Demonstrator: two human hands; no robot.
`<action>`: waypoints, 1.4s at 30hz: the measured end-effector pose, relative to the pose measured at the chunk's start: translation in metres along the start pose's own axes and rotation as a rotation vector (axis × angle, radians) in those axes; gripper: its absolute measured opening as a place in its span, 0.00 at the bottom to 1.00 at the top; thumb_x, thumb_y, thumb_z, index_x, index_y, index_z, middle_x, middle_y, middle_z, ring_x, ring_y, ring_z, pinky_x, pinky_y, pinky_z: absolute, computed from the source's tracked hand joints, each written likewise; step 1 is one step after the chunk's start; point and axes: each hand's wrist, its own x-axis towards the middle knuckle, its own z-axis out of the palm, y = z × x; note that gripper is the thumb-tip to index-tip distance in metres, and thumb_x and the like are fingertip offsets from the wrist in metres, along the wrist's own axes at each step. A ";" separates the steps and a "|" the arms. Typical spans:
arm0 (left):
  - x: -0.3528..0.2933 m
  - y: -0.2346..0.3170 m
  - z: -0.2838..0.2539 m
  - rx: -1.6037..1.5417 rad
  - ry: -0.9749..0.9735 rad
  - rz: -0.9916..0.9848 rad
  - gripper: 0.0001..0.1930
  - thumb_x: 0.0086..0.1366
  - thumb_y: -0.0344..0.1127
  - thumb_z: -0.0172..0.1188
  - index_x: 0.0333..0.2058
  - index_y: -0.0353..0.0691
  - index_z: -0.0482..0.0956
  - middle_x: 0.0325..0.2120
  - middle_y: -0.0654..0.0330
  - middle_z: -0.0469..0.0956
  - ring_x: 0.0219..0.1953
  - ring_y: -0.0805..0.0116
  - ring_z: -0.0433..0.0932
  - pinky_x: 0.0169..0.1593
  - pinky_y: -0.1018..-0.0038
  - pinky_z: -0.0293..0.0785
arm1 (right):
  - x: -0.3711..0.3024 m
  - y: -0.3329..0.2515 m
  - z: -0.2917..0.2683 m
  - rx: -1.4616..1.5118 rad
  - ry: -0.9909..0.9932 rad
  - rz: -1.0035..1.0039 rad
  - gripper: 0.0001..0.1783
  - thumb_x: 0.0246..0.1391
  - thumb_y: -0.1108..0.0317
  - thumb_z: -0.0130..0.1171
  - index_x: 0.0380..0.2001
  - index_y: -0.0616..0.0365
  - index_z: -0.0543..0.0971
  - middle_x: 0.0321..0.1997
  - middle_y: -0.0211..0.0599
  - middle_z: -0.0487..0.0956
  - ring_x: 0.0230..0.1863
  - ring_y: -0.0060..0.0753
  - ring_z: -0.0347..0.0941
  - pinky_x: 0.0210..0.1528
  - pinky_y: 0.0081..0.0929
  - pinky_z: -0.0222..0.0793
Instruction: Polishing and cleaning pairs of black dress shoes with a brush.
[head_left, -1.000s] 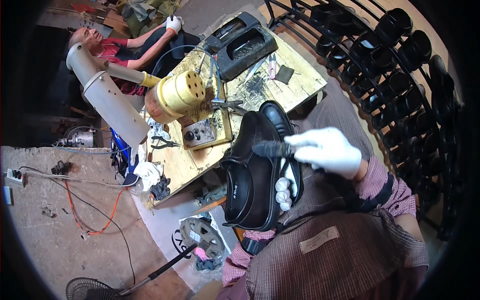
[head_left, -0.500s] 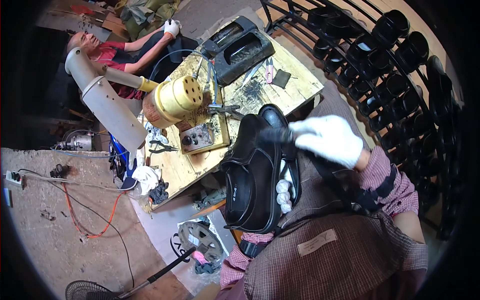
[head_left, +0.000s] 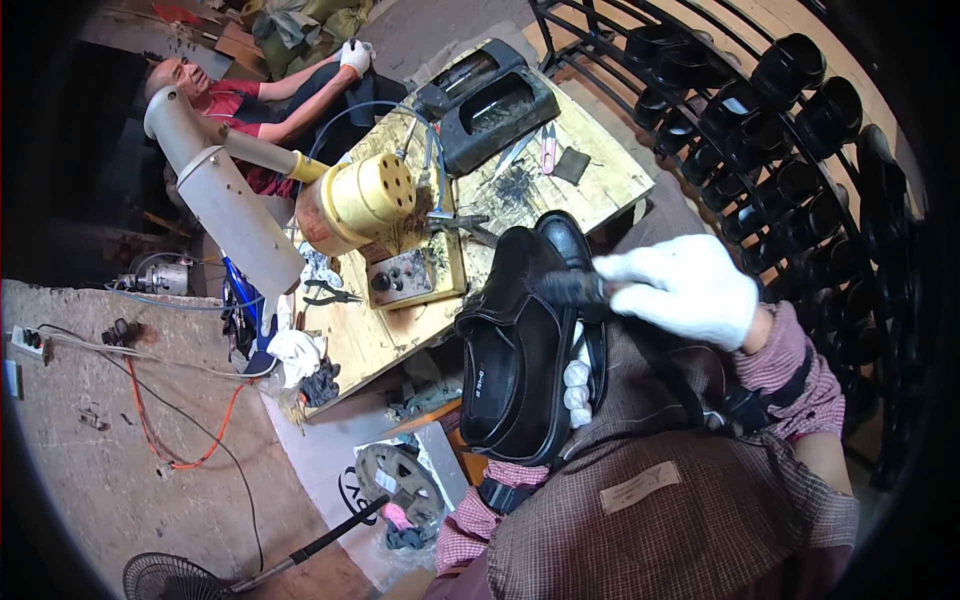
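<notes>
A black slip-on shoe (head_left: pixel 520 340) stands toe-away in front of me, its opening towards me. Against its right side is a second black shoe (head_left: pixel 563 238), mostly hidden by the first. The gloved fingers of my left hand (head_left: pixel 577 393) show between the two, curled round the first shoe from beneath; the rest of that hand is hidden. My right hand (head_left: pixel 695 292), in a white glove, grips a small dark brush (head_left: pixel 572 288). The brush head lies at the first shoe's right upper side, near the toe, slightly blurred.
Beyond the shoes is a wooden workbench (head_left: pixel 600 192) with a yellow hot-air device (head_left: pixel 370 200), a control box (head_left: pixel 402 280), pliers (head_left: pixel 330 293) and a black tray (head_left: pixel 490 110). Black shoes fill a rack (head_left: pixel 790 180) at right. A co-worker (head_left: pixel 235 110) sits far left. A fan (head_left: pixel 170 578) stands lower left.
My right hand and the brush have moved slightly right and down along the shoe. The whole view has shifted a little; my left hand keeps its hold.
</notes>
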 end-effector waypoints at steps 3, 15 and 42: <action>0.003 0.000 0.003 0.078 0.050 0.004 0.34 0.68 0.60 0.57 0.59 0.36 0.68 0.41 0.58 0.73 0.38 0.59 0.75 0.45 0.58 0.74 | 0.000 -0.005 0.002 0.007 0.062 -0.072 0.21 0.60 0.53 0.60 0.52 0.51 0.85 0.37 0.39 0.86 0.38 0.43 0.84 0.44 0.34 0.78; 0.004 0.002 0.006 0.102 0.116 0.022 0.33 0.69 0.56 0.59 0.64 0.39 0.69 0.46 0.57 0.78 0.40 0.66 0.78 0.41 0.69 0.77 | -0.022 -0.021 0.008 -0.327 0.157 -0.187 0.25 0.52 0.59 0.69 0.52 0.56 0.82 0.21 0.32 0.78 0.21 0.37 0.77 0.26 0.35 0.70; 0.014 0.002 -0.013 0.284 -0.167 0.067 0.33 0.75 0.54 0.54 0.69 0.39 0.63 0.52 0.51 0.77 0.47 0.59 0.82 0.53 0.63 0.81 | -0.028 -0.021 0.050 -0.233 -0.058 0.081 0.41 0.50 0.58 0.62 0.69 0.50 0.67 0.29 0.49 0.82 0.31 0.55 0.81 0.36 0.49 0.76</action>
